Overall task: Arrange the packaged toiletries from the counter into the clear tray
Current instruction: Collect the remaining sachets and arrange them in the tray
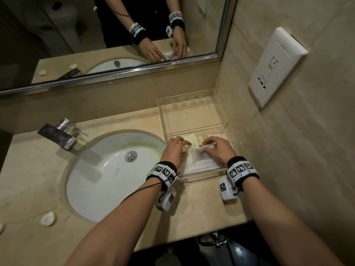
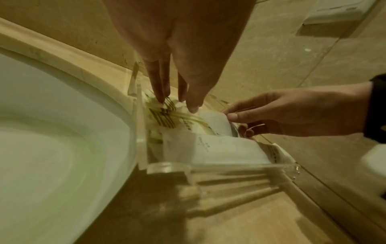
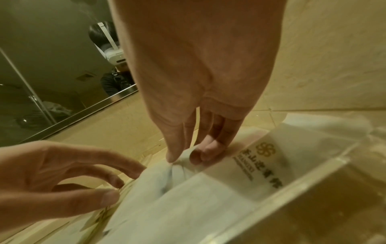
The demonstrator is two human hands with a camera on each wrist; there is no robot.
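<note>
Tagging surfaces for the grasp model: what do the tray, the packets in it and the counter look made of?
Clear tray: looks like rigid acrylic, glossy; thick see-through walls with bright edges.
Toiletry packets: thin translucent plastic film or paper, matte; it crumples where the right hand pinches it.
Counter: polished beige stone, probably marble; faint veining.

Both forearms extended forward, wrists banded. Left hand (image 1: 173, 150) palm down, fingers (image 2: 160, 85) straight, tips pressing down. Right hand (image 1: 218, 149) palm down, thumb and fingers (image 3: 200, 155) pinching.
</note>
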